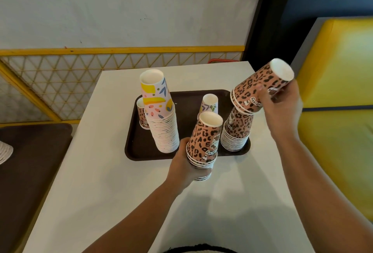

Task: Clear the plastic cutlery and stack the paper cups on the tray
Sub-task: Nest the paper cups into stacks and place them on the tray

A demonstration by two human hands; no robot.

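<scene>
Now each hand, left (186, 167) and right (280, 107), round conical leopard-print paper cups (203, 141).

1. Both bare forearms reach forward from the bottom of the view.
2. The left hand (184, 167) is out in front of the body, fingers curled round the lower rims of a short cup stack (203, 143), thumb side towards the viewer.
3. The right arm stretches further forward and to the right, wrist bent inward.
4. The right hand (280, 103) grips a second, tilted stack (260, 87) from its right side, raised higher than the left hand.
</scene>
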